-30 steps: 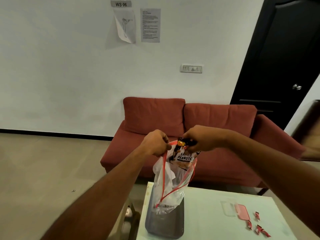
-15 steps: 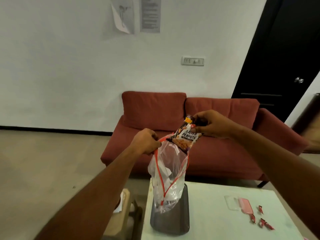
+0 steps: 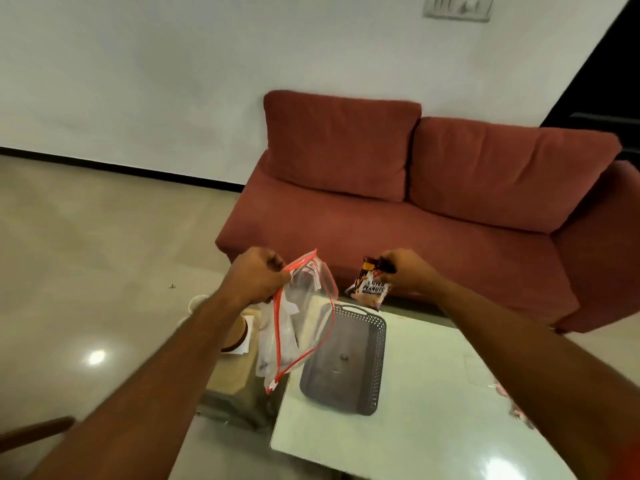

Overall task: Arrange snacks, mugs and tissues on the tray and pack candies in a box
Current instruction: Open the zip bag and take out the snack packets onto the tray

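My left hand (image 3: pixel 256 276) grips the top edge of a clear zip bag (image 3: pixel 298 320) with a red seal, which hangs over the table's left edge with white items inside. Out of the bag and to its right, a salted peanuts packet (image 3: pixel 369 287) hangs by its top corner from my right hand (image 3: pixel 405 273), above the far end of the tray. The dark grey perforated tray (image 3: pixel 346 358) lies on the white table (image 3: pixel 426 393) with nothing in it. Red candies (image 3: pixel 516 408) show blurred at the table's right, beside my right forearm.
A red sofa (image 3: pixel 433 202) stands right behind the table. A low stool (image 3: pixel 235 375) with white papers and a red-rimmed object sits left of the table under the bag. A dark wooden bar (image 3: pixel 34 434) pokes in at bottom left. The floor is glossy tile.
My right hand has pulled the peanuts packet clear of the bag and moved it right and down. The bag has swung left. The view has tilted down toward the table.
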